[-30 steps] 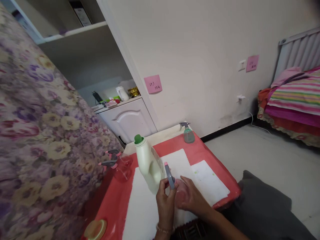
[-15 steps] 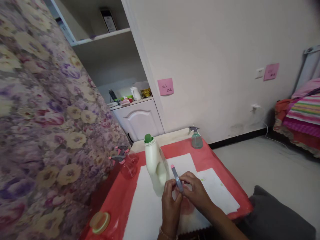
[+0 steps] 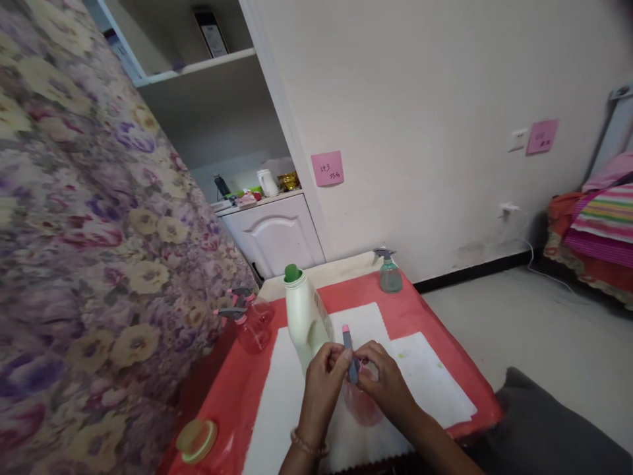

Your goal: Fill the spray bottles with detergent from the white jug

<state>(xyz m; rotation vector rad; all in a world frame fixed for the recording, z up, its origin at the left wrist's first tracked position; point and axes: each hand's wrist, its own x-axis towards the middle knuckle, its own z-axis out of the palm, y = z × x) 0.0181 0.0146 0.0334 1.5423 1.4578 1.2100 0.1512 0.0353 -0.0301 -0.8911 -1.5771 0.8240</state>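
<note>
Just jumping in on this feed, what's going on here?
A person's left hand and right hand both have their fingers at the gray spray head of a pink spray bottle, over white sheeting on a red-covered table. A pale green jug stands just beyond the left hand. Two more pink spray bottles are at the table's left, and a green one is at the far edge.

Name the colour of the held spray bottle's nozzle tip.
The nozzle tip is pink, clearest in the head view.

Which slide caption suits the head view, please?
Left hand and right hand at the grey sprayer of a pink bottle, beside a pale jug.
</note>
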